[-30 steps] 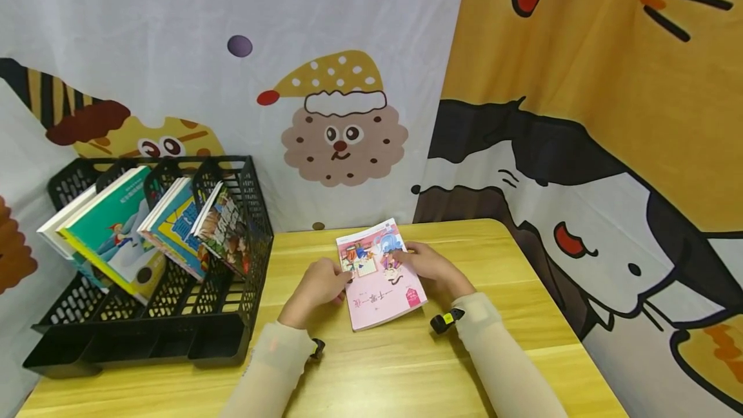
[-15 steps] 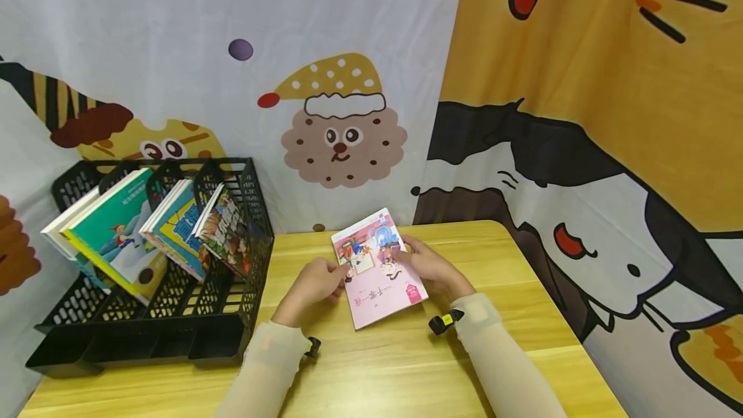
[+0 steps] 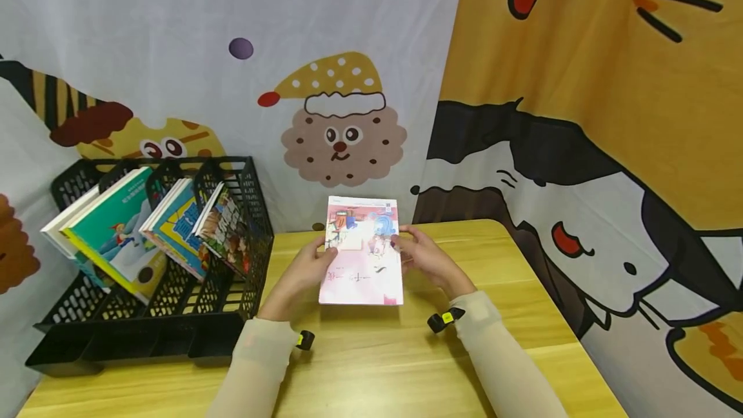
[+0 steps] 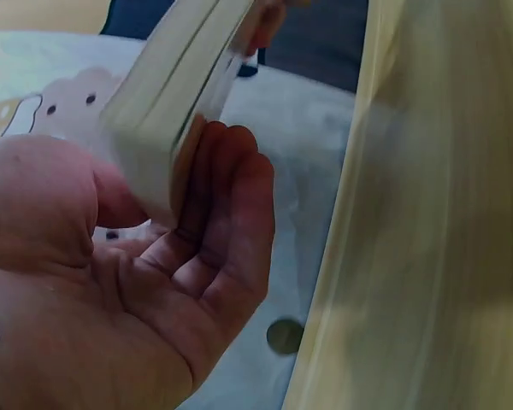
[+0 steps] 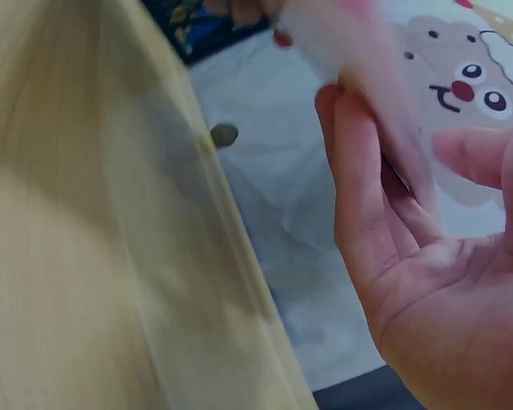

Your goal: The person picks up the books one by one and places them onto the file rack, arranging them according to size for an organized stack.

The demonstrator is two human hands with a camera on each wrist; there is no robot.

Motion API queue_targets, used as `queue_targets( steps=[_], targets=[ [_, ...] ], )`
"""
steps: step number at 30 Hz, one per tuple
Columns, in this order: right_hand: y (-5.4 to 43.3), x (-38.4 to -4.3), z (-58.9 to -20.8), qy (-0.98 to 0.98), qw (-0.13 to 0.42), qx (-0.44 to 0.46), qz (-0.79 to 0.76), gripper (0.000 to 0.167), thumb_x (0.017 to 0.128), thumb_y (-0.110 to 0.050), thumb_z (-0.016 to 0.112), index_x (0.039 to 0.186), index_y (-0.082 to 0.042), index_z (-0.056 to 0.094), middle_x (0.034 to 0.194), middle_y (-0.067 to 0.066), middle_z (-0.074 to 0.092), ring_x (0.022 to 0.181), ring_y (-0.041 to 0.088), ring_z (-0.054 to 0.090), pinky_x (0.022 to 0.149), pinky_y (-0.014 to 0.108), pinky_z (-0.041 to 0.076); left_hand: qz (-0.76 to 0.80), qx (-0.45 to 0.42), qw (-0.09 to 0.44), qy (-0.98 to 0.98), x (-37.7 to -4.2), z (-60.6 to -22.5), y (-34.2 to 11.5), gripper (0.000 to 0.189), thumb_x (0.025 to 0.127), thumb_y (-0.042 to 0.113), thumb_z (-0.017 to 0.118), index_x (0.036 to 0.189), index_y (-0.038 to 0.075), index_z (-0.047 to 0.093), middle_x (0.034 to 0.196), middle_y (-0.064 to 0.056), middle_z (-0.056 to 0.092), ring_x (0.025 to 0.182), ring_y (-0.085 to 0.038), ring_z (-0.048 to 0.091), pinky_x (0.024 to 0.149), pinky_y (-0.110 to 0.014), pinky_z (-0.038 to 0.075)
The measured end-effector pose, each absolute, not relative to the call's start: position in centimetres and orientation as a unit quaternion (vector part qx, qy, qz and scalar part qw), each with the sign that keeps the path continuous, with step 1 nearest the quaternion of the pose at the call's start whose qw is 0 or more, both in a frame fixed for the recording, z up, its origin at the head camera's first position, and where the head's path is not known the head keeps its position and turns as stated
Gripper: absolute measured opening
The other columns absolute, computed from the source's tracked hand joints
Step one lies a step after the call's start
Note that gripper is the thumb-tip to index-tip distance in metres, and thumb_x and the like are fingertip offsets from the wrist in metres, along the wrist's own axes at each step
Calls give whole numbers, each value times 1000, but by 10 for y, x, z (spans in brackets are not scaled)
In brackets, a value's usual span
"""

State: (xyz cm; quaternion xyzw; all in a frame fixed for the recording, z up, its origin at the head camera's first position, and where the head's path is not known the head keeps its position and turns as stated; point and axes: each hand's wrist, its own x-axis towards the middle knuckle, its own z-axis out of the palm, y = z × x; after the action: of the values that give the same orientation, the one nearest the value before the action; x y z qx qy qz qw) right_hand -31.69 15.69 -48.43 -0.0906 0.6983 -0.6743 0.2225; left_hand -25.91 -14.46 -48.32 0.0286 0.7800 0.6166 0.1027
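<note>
A pink picture-covered book (image 3: 361, 269) is held up over the table, its cover facing me with the printed title upside down. My left hand (image 3: 302, 269) grips its left edge, thumb in front and fingers behind. In the left wrist view, the thick page block of the book (image 4: 162, 111) sits between that thumb and the curled fingers. My right hand (image 3: 429, 257) holds the right edge. In the right wrist view its fingers lie behind the book (image 5: 368, 77), which is blurred there; whether the thumb tip presses the cover is hard to tell.
To the left stands a black mesh book rack (image 3: 232, 321) with dividers and shallow front trays. Several books lean in it, among them a green one (image 3: 124, 211) and a blue one (image 3: 180, 224). A cartoon curtain (image 3: 342, 11) hangs behind the wooden table (image 3: 371, 360).
The book has risen off the table, straightened from its slant and tipped up towards me. My left hand has shifted up and left along with it; my right hand has moved little.
</note>
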Motion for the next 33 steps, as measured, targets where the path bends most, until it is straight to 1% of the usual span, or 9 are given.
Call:
queue_targets(
  steps=[6, 10, 14, 16, 18, 23, 27, 30, 33],
  targets=[
    [163, -322, -495, 685, 215, -63, -693, 46, 117, -36, 57, 153, -8, 49, 127, 12, 70, 92, 24, 80, 79, 36, 67, 624, 1, 128, 770, -257, -486, -159, 49, 119, 21, 48, 163, 1, 48, 109, -21, 77, 81, -18, 74, 70, -34, 62],
    [169, -326, -503, 686, 224, -71, -689, 41, 117, -37, 56, 143, -4, 56, 111, 8, 73, 88, 21, 79, 79, 34, 67, 616, 32, 141, 775, -257, -488, -165, 48, 118, 19, 47, 162, -2, 50, 109, -21, 76, 80, -18, 74, 73, -34, 63],
    [179, -327, -507, 708, 255, -126, -647, 38, 117, -33, 58, 137, -1, 65, 93, 4, 78, 71, 16, 74, 68, 28, 63, 568, 89, 145, 805, -259, -488, -169, 48, 119, 21, 47, 161, -2, 52, 126, -24, 74, 94, -18, 73, 86, -32, 60],
    [183, -327, -507, 710, 290, -173, -618, 39, 117, -29, 58, 143, 0, 65, 95, 5, 80, 67, 16, 74, 63, 28, 62, 541, 107, 149, 821, -259, -486, -170, 47, 119, 22, 48, 160, 0, 55, 133, -22, 73, 99, -17, 72, 90, -32, 59],
    [187, -324, -505, 700, 327, -213, -598, 45, 117, -27, 56, 154, 0, 59, 100, 7, 83, 66, 17, 75, 61, 28, 62, 515, 110, 152, 836, -258, -484, -171, 46, 118, 25, 52, 157, 4, 60, 131, -18, 75, 97, -17, 72, 88, -32, 59],
    [189, -318, -501, 671, 387, -206, -598, 60, 116, -32, 57, 168, -7, 42, 107, 12, 83, 64, 17, 75, 57, 28, 60, 494, 94, 166, 849, -256, -482, -170, 38, 115, 34, 58, 135, 8, 77, 98, -9, 78, 73, -18, 71, 67, -34, 61],
    [186, -316, -497, 673, 370, -177, -615, 63, 115, -38, 60, 169, -13, 41, 110, 10, 81, 64, 16, 71, 55, 27, 58, 498, 52, 133, 855, -255, -480, -172, 40, 114, 44, 61, 114, 10, 81, 87, -8, 74, 68, -19, 70, 62, -35, 59],
    [183, -316, -493, 678, 337, -176, -629, 62, 115, -38, 58, 170, -14, 40, 108, 9, 81, 64, 17, 71, 54, 28, 57, 491, 12, 80, 867, -258, -480, -179, 43, 114, 47, 60, 118, 10, 82, 92, -9, 75, 73, -19, 70, 67, -33, 58],
    [182, -317, -489, 676, 308, -175, -646, 59, 117, -35, 55, 169, -12, 39, 101, 7, 81, 61, 17, 71, 54, 28, 57, 500, -24, 47, 865, -261, -479, -188, 48, 114, 48, 57, 130, 9, 79, 98, -11, 77, 78, -18, 70, 74, -36, 59]
  ],
)
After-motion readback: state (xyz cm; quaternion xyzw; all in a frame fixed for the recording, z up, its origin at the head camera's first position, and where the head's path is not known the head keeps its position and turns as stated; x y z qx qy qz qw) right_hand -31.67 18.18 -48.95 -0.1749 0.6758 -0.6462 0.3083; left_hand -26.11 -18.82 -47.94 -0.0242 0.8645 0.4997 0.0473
